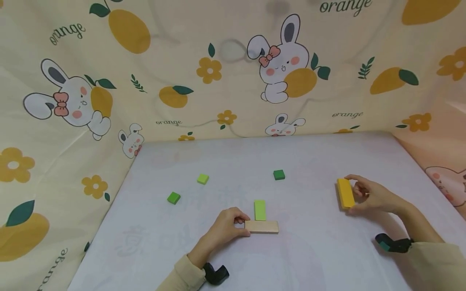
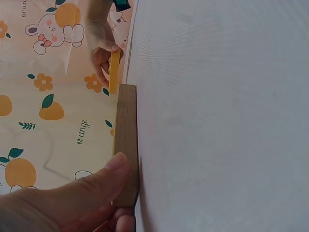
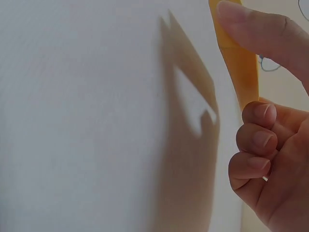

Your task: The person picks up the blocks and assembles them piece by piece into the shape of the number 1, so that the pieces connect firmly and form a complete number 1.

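Near the middle of the table my left hand [image 1: 227, 226] pinches the left end of a plain wooden block [image 1: 263, 227]. The left wrist view shows the thumb on the long face of this wooden block [image 2: 126, 130]. Just beyond it, a light green rectangular block [image 1: 260, 210] points away from me, its near end meeting the wooden block's far side. Over on the right, my right hand [image 1: 376, 196] holds a yellow block [image 1: 345, 193] between thumb and fingers at its two ends. In the right wrist view, the yellow block [image 3: 241, 67] casts a shadow on the table, with several fingers curled below.
Small green pieces lie apart on the white table [image 1: 145, 246]: a green one [image 1: 174, 197] and a light green one [image 1: 203, 179] at left, a dark green one [image 1: 279, 174] farther back. A printed cloth [image 1: 225, 93] with rabbits and oranges rises behind the table.
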The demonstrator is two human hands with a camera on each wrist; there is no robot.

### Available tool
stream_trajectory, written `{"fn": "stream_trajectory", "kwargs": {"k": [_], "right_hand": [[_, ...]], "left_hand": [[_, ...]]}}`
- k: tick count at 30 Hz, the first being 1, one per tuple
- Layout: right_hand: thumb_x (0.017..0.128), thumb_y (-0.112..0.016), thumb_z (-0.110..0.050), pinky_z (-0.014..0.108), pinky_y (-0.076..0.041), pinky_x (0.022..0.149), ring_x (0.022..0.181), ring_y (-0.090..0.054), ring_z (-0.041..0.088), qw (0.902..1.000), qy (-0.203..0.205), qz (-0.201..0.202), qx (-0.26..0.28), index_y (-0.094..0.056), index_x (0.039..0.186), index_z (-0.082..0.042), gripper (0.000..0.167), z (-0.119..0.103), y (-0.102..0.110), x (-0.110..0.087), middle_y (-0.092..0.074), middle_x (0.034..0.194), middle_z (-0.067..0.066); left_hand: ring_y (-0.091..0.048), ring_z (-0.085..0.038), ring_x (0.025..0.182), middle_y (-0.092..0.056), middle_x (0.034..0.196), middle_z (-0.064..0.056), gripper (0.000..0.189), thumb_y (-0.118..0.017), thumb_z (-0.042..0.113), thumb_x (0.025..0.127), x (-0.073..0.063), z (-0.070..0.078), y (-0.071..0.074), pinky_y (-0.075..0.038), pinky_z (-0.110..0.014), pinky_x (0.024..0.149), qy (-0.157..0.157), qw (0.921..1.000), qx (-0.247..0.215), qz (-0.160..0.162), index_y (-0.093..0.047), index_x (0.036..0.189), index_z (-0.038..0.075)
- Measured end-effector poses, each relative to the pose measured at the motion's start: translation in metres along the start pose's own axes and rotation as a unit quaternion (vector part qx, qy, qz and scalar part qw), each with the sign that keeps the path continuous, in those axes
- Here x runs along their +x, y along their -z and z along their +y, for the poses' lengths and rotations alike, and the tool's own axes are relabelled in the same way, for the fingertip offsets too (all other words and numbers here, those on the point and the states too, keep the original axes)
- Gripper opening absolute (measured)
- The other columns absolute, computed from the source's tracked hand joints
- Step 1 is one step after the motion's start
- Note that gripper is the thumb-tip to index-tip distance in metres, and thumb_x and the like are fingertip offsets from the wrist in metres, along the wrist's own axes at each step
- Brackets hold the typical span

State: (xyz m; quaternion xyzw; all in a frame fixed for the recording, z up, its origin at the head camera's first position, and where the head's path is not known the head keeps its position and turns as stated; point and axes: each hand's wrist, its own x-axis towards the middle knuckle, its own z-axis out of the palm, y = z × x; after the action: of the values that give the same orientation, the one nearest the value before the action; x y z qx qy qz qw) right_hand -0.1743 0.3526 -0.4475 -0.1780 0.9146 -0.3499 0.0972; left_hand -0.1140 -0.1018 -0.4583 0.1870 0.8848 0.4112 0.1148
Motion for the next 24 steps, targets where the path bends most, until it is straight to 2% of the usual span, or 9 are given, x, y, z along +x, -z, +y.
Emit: {"fn": "stream_trajectory", "kwargs": {"k": [8,24], "right_hand": [[0.063,-0.087,-0.009,0.023,-0.03,0.057,0.066,-0.039,0.006,0.9985,0.042,0.035,-0.001,-0.043,0.127,0.004,0.079,-0.013,-0.007,0.009,-0.04,0.074,-0.004],[0.064,-0.087,-0.008,0.023,-0.03,0.054,0.063,-0.037,0.008,0.9979,0.049,0.031,0.031,-0.042,0.127,0.003,0.079,-0.042,-0.019,0.023,-0.04,0.074,0.0]], "left_hand": [[-0.055,-0.011,0.081,-0.065,0.09,-0.01,0.031,-0.084,0.01,0.07,0.0,0.001,0.0,-0.046,-0.018,0.071,0.002,1.0,0.0,-0.001,-0.071,0.096,0.0],[-0.054,-0.009,0.079,-0.065,0.088,-0.009,0.03,-0.084,0.009,0.069,0.0,-0.001,-0.001,-0.044,-0.016,0.07,-0.002,1.0,0.001,0.004,-0.071,0.095,0.001]]}}
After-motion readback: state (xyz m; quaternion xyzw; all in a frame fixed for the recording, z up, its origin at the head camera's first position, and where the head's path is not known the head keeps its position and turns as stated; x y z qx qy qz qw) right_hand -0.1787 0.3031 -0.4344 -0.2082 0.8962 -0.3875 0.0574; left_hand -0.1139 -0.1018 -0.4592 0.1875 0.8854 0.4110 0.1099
